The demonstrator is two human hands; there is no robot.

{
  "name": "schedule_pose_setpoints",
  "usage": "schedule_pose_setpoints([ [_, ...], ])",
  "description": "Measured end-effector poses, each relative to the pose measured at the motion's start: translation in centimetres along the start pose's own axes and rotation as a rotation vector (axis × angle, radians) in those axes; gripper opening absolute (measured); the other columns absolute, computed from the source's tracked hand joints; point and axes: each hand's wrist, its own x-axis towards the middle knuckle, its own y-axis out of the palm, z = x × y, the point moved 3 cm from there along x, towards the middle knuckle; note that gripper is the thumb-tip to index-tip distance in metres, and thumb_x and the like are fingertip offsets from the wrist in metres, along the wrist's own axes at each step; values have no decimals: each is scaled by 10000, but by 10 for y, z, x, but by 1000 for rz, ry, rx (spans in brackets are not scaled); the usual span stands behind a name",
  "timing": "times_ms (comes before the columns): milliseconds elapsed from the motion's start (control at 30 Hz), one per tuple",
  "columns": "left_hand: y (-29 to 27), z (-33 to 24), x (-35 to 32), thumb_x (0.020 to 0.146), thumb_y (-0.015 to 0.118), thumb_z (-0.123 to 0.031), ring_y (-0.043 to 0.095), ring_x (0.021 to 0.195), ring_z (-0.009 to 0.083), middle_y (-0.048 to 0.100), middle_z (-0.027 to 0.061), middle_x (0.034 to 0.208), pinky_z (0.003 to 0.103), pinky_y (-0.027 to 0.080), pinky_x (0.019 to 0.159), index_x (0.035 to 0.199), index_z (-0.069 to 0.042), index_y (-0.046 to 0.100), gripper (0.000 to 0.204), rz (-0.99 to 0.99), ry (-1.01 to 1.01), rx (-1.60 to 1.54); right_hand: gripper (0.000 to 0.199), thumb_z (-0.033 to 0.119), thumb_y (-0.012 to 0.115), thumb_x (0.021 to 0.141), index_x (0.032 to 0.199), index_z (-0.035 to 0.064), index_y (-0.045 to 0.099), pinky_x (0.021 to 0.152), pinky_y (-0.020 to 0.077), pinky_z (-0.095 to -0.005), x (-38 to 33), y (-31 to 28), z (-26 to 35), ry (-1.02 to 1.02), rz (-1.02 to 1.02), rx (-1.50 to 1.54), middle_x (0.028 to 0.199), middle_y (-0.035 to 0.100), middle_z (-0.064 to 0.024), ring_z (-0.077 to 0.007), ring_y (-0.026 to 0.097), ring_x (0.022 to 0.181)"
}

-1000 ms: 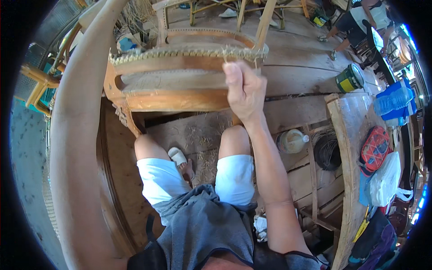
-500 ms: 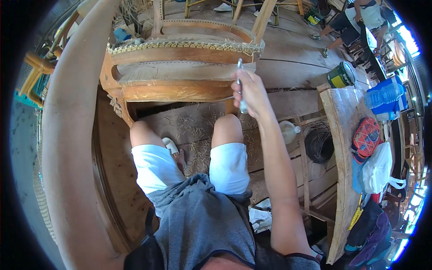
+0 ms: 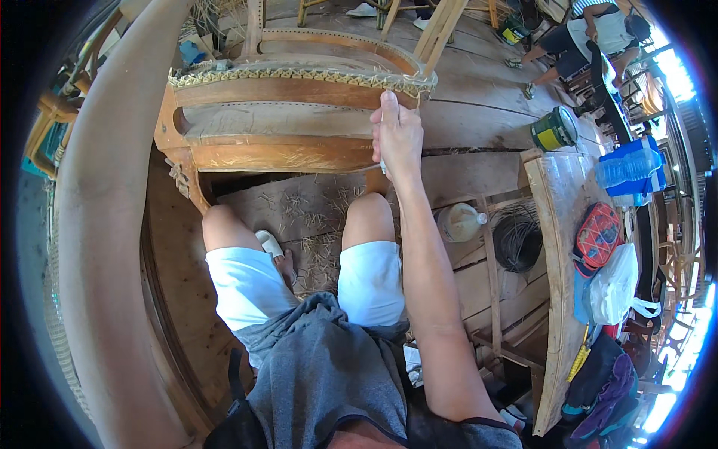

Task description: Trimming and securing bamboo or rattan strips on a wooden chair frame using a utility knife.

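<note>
My right hand (image 3: 396,141) is closed in a fist, thumb up, in front of the right part of a wooden seat frame (image 3: 284,153). Inside the fist is a slim metal tool, mostly hidden by the fingers, so its exact kind cannot be made out. Along the frame's upper edge runs a woven rattan or cane strip (image 3: 299,73), and the hand is just below its right end. My left arm (image 3: 105,194) reaches up past the top edge of the picture, which leaves the left hand out of sight.
To the right stands a rough wooden bench (image 3: 550,224) bearing a water bottle (image 3: 628,170), a red pouch (image 3: 597,236) and a white plastic bag (image 3: 615,280). Beside it are a plastic jug (image 3: 461,223) and coiled dark wire (image 3: 516,243). Farther back are a bucket (image 3: 555,129) and a seated person (image 3: 598,34).
My right hand has moved left and slightly down, its thumb turning upward. The metal tool, plainly visible before, is now mostly covered by the fist. The whole view has shifted slightly.
</note>
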Motion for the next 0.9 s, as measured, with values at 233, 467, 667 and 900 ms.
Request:
schedule_pose_setpoints([
  [233, 15, 5, -6, 981, 282, -597, 661, 954, 429, 705, 241, 940, 504, 494, 845, 994, -82, 722, 678, 43, 6, 54, 310, 325, 599, 981, 843, 51, 558, 367, 417, -278, -8, -14, -27, 51, 149, 150, 630, 544, -32, -116, 515, 423],
  [467, 30, 21, 11, 942, 223, -720, 673, 950, 418, 700, 267, 930, 486, 518, 876, 863, -8, 733, 879, -71, 87, 35, 495, 485, 582, 968, 745, 44, 589, 424, 422, -310, -5, -5, -21, 12, -123, -39, 552, 534, -49, -149, 536, 452],
  [667, 9, 10, 5, 954, 230, -684, 668, 944, 411, 697, 261, 910, 479, 503, 868, 872, -47, 744, 823, -51, 37, 0, 623, 580, 585, 920, 735, -14, 624, 636, 469, -443, 8, -9, -14, -323, -402, -500, 683, 615, -222, -392, 609, 649],
  [900, 8, 7, 4, 969, 257, -612, 649, 951, 432, 682, 273, 927, 498, 478, 879, 946, -47, 719, 730, -33, 71, 25, 564, 578, 508, 951, 792, 55, 646, 696, 502, -516, 0, -13, 3, -236, -274, -562, 727, 668, -220, -435, 659, 743],
])
